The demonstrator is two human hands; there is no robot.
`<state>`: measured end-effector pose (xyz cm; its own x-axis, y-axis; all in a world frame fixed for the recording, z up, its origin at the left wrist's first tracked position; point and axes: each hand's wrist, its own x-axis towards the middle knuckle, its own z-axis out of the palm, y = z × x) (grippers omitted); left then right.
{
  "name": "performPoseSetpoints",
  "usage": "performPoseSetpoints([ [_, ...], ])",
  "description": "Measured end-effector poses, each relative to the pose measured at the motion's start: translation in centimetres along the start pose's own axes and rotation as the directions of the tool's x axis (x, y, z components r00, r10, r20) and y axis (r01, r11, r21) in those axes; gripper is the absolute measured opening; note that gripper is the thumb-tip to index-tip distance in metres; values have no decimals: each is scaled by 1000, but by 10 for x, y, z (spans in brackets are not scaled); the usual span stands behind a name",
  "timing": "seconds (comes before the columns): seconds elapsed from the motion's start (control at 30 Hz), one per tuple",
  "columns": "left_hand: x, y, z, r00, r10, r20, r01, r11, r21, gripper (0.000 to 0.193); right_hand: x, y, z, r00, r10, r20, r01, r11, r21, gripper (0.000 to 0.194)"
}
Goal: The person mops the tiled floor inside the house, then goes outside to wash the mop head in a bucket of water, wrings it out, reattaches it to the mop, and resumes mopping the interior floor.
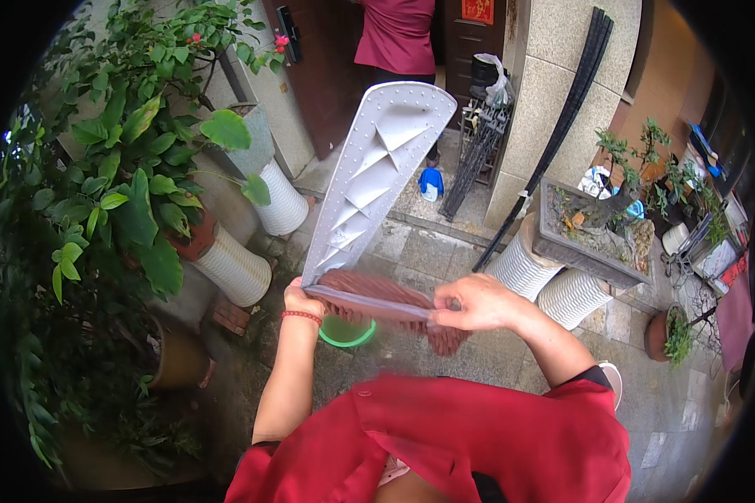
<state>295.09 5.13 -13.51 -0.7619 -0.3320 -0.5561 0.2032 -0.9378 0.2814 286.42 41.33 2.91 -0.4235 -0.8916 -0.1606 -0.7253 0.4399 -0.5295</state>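
Note:
A long, tapered white-grey plastic panel [358, 188] with raised ribs and a studded rim points away from me. At its narrow near end, my left hand [305, 298] grips it together with one end of a brown chenille pad [377, 292]. The pad looks like a mop cover and has a grey edge. The fingers of my right hand [478, 302] pinch that edge at the pad's other end, so it stretches between both hands. Part of the pad is blurred. Beneath it on the ground stands a green basin [347, 344], partly hidden.
Leafy potted plants on white ribbed stands [233, 270] line the left. A person in a maroon top [397, 38] is at the doorway ahead. Black pipes [560, 132] lean on a pillar, beside a bonsai tray [591, 251]. A low step [440, 232] crosses the paving.

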Motion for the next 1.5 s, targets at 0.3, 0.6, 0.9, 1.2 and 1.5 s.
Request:
performPoseSetpoints([
  [0.3, 7, 17, -14, 999, 34, 38, -35, 999, 33, 42, 0, 8, 1, 939, -190, -285, 149, 976, -158, 21],
  [0.6, -56, -39, 30, 967, -182, 177, 197, 977, -75, 54, 17, -49, -64, -220, -478, -850, 100, 856, -507, 37],
  [0.9, -52, -62, 37, 919, -246, 307, 281, 957, -75, 53, 34, -121, -102, -432, -706, -561, 29, 610, -792, 41],
  [1.2, -74, -40, 39, 931, -288, -225, 334, 420, 844, 109, 54, -124, -132, -107, -775, -622, -22, 628, -778, 61],
  [1.5, -237, -3, 220, -202, 181, 963, -564, -825, 36, 109, 67, -137, -125, 64, -697, -715, 13, 717, -697, 60],
])
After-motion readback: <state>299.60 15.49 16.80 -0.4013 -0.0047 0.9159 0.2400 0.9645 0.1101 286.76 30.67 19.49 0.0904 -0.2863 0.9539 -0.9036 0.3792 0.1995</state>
